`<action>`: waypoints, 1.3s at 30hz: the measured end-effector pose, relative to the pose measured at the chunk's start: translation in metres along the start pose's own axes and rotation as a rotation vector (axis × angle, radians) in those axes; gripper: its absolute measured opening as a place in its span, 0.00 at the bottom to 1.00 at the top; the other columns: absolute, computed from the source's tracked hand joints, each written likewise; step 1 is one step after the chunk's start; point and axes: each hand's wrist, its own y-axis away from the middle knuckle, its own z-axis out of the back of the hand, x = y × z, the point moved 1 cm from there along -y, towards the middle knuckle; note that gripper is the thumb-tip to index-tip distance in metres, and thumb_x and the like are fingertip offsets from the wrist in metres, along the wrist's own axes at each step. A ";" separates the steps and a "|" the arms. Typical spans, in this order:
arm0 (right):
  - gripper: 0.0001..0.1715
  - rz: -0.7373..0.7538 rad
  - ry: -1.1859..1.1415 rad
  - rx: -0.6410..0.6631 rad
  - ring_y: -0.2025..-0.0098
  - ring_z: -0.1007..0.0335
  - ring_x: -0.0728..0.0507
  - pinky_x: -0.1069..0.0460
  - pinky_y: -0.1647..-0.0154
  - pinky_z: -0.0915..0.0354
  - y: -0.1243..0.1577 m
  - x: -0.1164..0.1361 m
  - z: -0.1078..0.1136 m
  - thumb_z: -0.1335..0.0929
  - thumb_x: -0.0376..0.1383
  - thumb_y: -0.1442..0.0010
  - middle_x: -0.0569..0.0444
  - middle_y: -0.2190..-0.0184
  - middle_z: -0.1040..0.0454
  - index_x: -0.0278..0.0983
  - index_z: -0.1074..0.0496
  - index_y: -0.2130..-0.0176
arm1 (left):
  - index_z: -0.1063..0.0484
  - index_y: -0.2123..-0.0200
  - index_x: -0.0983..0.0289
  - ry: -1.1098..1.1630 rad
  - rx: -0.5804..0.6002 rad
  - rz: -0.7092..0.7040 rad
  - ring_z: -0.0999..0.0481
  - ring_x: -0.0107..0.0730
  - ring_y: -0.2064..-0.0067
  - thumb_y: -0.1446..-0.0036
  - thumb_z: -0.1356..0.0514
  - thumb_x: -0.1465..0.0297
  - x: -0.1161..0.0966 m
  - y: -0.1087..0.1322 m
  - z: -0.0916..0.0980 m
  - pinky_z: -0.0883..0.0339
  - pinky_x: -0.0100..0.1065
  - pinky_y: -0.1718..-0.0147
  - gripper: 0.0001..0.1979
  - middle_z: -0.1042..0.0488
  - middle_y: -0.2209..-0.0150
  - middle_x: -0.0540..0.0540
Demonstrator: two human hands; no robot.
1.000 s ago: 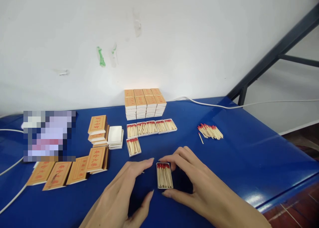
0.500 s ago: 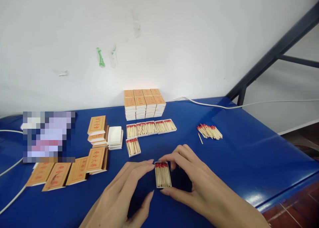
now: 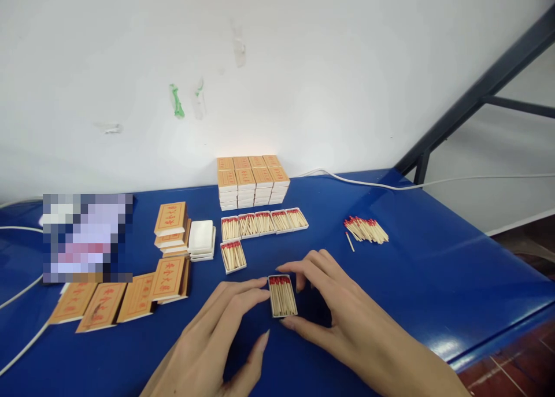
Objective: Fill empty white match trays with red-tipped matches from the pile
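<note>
Between my hands is a small white matchbox tray (image 3: pixel 283 297) full of red-tipped matches, their heads toward the far end. My right hand (image 3: pixel 333 310) spans the tray, thumb at its near edge and forefinger bent over its far end. Fingertips of my left hand (image 3: pixel 217 333) touch the tray's far left corner, while the left thumb stands well apart from it. Just beyond are a single filled tray (image 3: pixel 233 256) and a row of filled trays (image 3: pixel 263 223). Loose matches (image 3: pixel 367 230) lie in a pile to the right, one match apart from them.
Orange-topped matchboxes (image 3: pixel 254 180) are stacked against the wall. Orange sleeves (image 3: pixel 171 216) stand piled at left, more sleeves (image 3: pixel 136 297) lie fanned nearer me, and white trays (image 3: pixel 201 236) are stacked beside them. A blurred-out device (image 3: pixel 91 235) and white cables (image 3: pixel 26 348) occupy the far left.
The filled tray between my hands has shifted slightly away from me. My right forefinger has moved a little farther from the tray's far end. The other things keep their places.
</note>
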 end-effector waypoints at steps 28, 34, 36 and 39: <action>0.30 0.144 0.075 -0.110 0.37 0.24 0.35 0.34 0.39 0.23 -0.059 0.006 -0.004 0.27 0.33 0.25 0.45 0.36 0.27 0.45 0.35 0.30 | 0.33 0.27 0.72 -0.512 -0.115 -0.036 0.21 0.61 0.33 0.30 0.38 0.69 0.001 0.013 -0.006 0.13 0.59 0.45 0.30 0.28 0.32 0.75; 0.29 0.149 0.062 -0.105 0.40 0.23 0.37 0.35 0.40 0.22 -0.061 0.010 -0.004 0.28 0.32 0.25 0.44 0.37 0.27 0.42 0.35 0.30 | 0.36 0.26 0.72 -0.490 -0.130 0.000 0.17 0.59 0.36 0.28 0.40 0.68 0.001 0.012 -0.009 0.11 0.57 0.49 0.31 0.26 0.34 0.75; 0.29 0.152 0.068 -0.107 0.40 0.23 0.36 0.35 0.41 0.22 -0.062 0.010 -0.005 0.28 0.32 0.25 0.45 0.37 0.27 0.43 0.35 0.30 | 0.36 0.26 0.71 -0.479 -0.122 0.008 0.16 0.58 0.37 0.27 0.40 0.67 0.002 0.011 -0.010 0.11 0.56 0.48 0.31 0.26 0.33 0.74; 0.29 0.158 0.067 -0.107 0.40 0.23 0.36 0.34 0.41 0.22 -0.063 0.010 -0.006 0.28 0.32 0.25 0.45 0.37 0.27 0.44 0.35 0.30 | 0.38 0.25 0.69 -0.461 -0.102 0.031 0.17 0.57 0.34 0.27 0.41 0.65 0.004 0.013 -0.010 0.11 0.55 0.46 0.31 0.27 0.31 0.74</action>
